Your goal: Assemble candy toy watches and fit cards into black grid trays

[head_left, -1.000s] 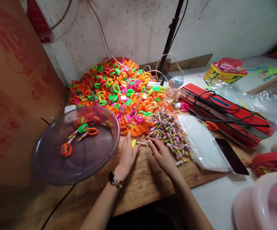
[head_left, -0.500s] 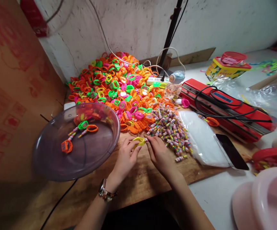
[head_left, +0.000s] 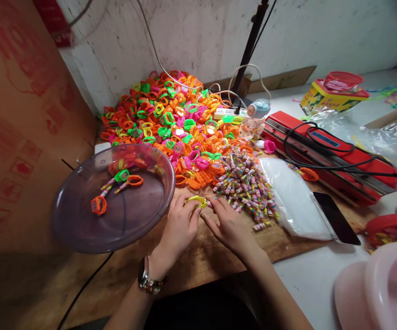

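My left hand (head_left: 182, 222) pinches a yellow toy watch (head_left: 197, 200) between thumb and fingers, above the wooden table. Close beside it, my right hand (head_left: 228, 222) has its fingertips on a small wrapped candy roll (head_left: 208, 203), which meets the edge of the yellow watch. Its thumb sits a little lower, and the fingers partly hide the roll. Just beyond my hands lies a heap of similar wrapped candy rolls (head_left: 248, 183). Behind that rises a big pile of orange, green, pink and yellow toy watches (head_left: 171, 123).
A purple translucent basin (head_left: 133, 229) on the left holds several toy watches with candy rolls. To the right are clear plastic bags (head_left: 284, 201), a dark phone (head_left: 336, 217), a red sealing machine (head_left: 322, 146) with a black cable, and a pink tub (head_left: 373, 279). A cardboard box (head_left: 30, 137) stands far left.
My right thumb has moved down, away from its fingertips. The yellow watch has turned slightly in my left hand. The whole view has shifted a little.
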`<state>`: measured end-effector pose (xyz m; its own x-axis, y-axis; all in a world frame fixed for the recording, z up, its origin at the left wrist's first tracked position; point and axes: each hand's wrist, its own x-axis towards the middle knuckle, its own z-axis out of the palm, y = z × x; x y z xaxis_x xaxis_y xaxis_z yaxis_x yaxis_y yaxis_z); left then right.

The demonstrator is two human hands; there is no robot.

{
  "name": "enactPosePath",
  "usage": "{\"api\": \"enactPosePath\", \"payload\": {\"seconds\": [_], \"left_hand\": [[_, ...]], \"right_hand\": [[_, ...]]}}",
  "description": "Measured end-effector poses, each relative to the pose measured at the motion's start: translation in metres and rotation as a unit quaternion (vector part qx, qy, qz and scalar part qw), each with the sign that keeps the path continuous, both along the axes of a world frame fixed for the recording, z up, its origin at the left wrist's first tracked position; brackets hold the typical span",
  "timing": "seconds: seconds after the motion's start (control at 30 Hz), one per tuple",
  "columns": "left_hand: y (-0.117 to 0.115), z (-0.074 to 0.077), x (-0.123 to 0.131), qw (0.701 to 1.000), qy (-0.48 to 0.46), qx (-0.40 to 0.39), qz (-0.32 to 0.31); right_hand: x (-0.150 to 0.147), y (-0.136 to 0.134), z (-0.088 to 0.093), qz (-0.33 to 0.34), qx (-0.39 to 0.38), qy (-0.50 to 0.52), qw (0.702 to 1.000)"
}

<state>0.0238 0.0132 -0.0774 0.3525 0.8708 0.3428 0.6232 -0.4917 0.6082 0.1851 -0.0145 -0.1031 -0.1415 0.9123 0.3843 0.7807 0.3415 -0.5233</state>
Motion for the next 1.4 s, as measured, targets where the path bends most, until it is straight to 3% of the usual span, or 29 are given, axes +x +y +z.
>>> {"api": "enactPosePath", "payload": {"seconds": [0.13, 0.23, 0.4, 0.53, 0.63, 0.73, 0.83, 0.93, 1.0, 1.03, 1.1, 1.13, 1.17, 1.23, 1.3, 1.4], "left_hand": [[-0.001, 0.004, 0.002, 1.000, 0.015, -0.018, 0.005], [-0.001, 0.006, 0.003, 1.000, 0.014, -0.020, -0.012], [-0.005, 0.006, 0.005, 0.999, 0.032, -0.012, -0.009], [-0.009, 0.005, 0.007, 0.998, 0.062, -0.015, 0.000], [-0.014, 0.006, 0.008, 0.993, 0.117, -0.009, 0.015], [-0.021, 0.016, 0.000, 0.979, 0.201, 0.024, 0.029], [-0.026, 0.041, -0.023, 0.955, 0.254, 0.099, 0.117], [-0.021, 0.068, -0.047, 0.892, 0.288, 0.164, 0.308], [-0.012, 0.072, -0.047, 0.866, 0.292, 0.182, 0.363], [-0.007, 0.068, -0.041, 0.878, 0.284, 0.185, 0.337], [0.008, 0.047, -0.017, 0.930, 0.249, 0.171, 0.208], [0.016, 0.032, -0.003, 0.957, 0.234, 0.126, 0.115], [0.025, 0.017, 0.011, 0.971, 0.214, 0.079, 0.071], [0.043, -0.011, 0.033, 0.983, 0.168, 0.009, 0.074], [0.056, -0.029, 0.041, 0.986, 0.144, -0.009, 0.081], [0.058, -0.038, 0.036, 0.993, 0.112, -0.015, 0.046]], "right_hand": [[-0.001, -0.001, 0.001, -0.035, 0.017, 0.060, 0.997], [-0.004, -0.002, 0.002, -0.029, 0.007, 0.047, 0.998], [-0.009, -0.006, 0.005, -0.052, 0.021, -0.095, 0.994], [-0.012, -0.008, 0.007, -0.086, 0.061, -0.244, 0.964], [-0.015, -0.010, 0.006, -0.048, 0.105, -0.254, 0.960], [-0.018, -0.012, 0.004, 0.013, 0.083, -0.194, 0.977], [-0.015, -0.008, 0.000, 0.039, 0.026, -0.152, 0.987], [-0.007, 0.007, -0.013, -0.021, -0.018, -0.150, 0.988], [-0.003, 0.020, -0.025, -0.046, -0.045, -0.136, 0.989], [-0.001, 0.026, -0.031, -0.047, -0.053, -0.121, 0.990], [0.000, 0.035, -0.041, -0.037, -0.052, -0.086, 0.994], [0.001, 0.037, -0.044, -0.029, -0.046, -0.070, 0.996], [0.002, 0.038, -0.047, -0.022, -0.037, -0.057, 0.997], [0.007, 0.037, -0.050, -0.018, -0.015, -0.018, 1.000], [0.015, 0.032, -0.050, -0.032, 0.004, 0.028, 0.999], [0.026, 0.025, -0.044, -0.053, 0.008, 0.093, 0.994]]}}
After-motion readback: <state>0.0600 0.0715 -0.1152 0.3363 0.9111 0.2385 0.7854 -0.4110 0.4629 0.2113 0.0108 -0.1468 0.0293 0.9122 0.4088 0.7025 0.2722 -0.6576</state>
